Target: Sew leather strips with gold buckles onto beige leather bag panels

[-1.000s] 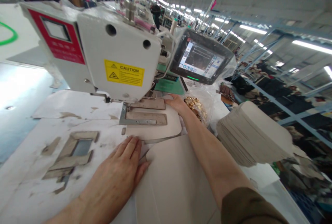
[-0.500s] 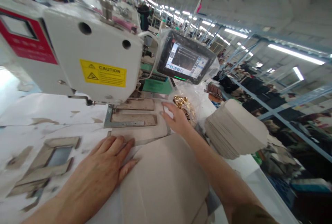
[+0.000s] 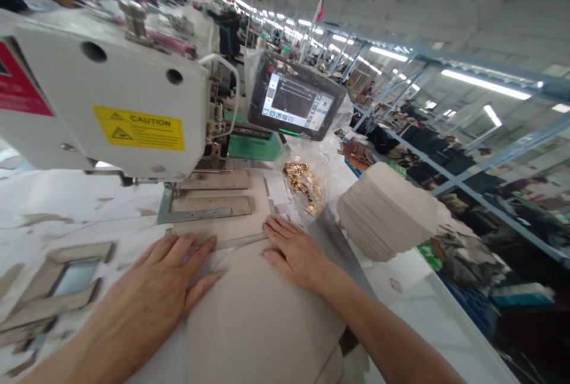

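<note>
My left hand [image 3: 171, 271] lies flat, fingers out, at the front left edge of a beige fabric panel under the sewing machine's clamp. My right hand [image 3: 296, 250] rests with its fingers stretched out at the front right corner of that beige panel [image 3: 260, 194], its thumb over the stack below. The metal clamp frame [image 3: 196, 215] sits on top of the panel. Between my forearms lies a stack of rounded beige panels [image 3: 262, 319], close to the front of the clamped one. Neither hand grips anything.
The white sewing machine head [image 3: 129, 93] stands at left, a control screen [image 3: 294, 99] behind. A plastic bag of gold-coloured metal pieces [image 3: 305, 185] lies right of the clamp. Farther right is a tall stack of beige panels [image 3: 387, 212]. A cut-out frame template [image 3: 48, 286] lies at left.
My right hand has come back toward me, from the panel's right edge to its front right corner. My left hand stays at the front edge. The view has shifted to the right.
</note>
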`<state>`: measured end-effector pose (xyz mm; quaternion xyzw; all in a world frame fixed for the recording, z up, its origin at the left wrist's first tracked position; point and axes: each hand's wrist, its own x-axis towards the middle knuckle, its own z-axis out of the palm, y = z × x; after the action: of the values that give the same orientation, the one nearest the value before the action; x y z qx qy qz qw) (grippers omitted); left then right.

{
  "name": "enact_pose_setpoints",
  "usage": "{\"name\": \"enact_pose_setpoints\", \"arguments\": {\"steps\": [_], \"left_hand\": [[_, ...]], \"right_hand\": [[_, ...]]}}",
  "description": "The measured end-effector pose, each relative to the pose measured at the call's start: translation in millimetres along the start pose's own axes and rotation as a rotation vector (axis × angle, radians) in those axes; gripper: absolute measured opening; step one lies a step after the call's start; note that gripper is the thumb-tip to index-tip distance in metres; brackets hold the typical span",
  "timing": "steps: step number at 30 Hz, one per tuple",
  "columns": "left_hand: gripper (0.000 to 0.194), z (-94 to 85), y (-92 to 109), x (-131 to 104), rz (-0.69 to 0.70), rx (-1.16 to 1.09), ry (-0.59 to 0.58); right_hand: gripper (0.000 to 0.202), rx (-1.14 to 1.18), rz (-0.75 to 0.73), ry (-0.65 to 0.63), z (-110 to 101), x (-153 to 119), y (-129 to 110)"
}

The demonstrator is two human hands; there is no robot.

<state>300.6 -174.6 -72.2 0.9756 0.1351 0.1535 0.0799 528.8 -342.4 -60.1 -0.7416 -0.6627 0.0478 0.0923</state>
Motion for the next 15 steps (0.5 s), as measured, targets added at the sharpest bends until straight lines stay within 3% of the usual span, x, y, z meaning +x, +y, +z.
{"name": "enact_pose_setpoints", "arguments": {"steps": [8,15], "left_hand": [[0.055,1.0,-3.9,-1.6,0.258,0.198,0.115],[0.05,2.9,-4.4,-4.9,0.271,0.256,0.09]], "right_hand": [[0.054,0.094,-0.023,0.081,3.7,-1.4,2.6],[0.055,0.15,-0.031,0.076,4.0,-4.1,3.4]]}}
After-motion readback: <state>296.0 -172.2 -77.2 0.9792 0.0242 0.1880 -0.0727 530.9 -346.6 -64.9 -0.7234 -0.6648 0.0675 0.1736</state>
